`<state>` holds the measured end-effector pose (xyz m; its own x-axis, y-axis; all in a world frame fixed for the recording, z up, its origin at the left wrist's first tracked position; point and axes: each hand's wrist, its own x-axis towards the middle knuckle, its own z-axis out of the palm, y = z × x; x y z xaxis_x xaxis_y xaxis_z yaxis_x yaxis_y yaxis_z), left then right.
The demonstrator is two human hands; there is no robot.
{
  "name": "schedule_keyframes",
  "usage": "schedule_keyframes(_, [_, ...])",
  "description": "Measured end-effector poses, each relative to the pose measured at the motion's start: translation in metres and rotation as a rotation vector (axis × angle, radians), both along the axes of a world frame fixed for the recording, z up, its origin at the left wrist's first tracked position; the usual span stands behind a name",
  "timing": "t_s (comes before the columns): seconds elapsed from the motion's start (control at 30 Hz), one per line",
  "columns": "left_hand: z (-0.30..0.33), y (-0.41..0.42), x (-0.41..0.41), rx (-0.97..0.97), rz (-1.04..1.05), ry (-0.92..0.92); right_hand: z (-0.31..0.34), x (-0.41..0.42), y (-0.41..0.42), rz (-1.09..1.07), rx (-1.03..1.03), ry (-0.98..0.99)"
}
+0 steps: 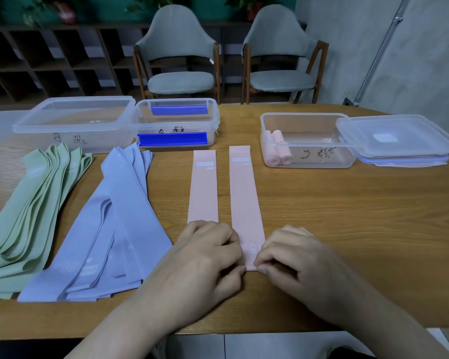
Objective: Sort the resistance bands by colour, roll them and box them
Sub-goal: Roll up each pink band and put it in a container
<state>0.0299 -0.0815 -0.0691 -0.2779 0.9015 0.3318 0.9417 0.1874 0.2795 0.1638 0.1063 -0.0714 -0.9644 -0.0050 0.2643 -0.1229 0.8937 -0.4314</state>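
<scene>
Handwritten marks stand on the front walls of the three clear plastic boxes; I cannot read them. The flat pink elastic band (pixel 246 203) under my fingers shows pale digits, maybe "15". My left hand (pixel 208 257) and right hand (pixel 296 260) pinch its near end on the wooden table (pixel 347 216). A second pink band (pixel 203 187) lies just beside it. Two pink rolls (pixel 278 151) lie in the right clear box (pixel 309 141). Blue bands (pixel 114 229) and green bands (pixel 29 216) are piled to my left.

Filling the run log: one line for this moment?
left hand + right hand | pinching flat pink resistance band near end | roll not started
</scene>
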Motion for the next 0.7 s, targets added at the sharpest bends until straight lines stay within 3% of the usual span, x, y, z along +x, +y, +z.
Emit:
schedule_keyframes(0.47, [0.0012,0.0001,0.0012,-0.024,0.051,-0.032,0.0002,-0.0006,0.0025,-0.036,0.024,-0.011])
schedule_keyframes(0.7, [-0.0004,-0.0001,-0.0013,-0.013,0.077,-0.139,-0.0019,-0.0024,0.0026,-0.06,-0.001,0.012])
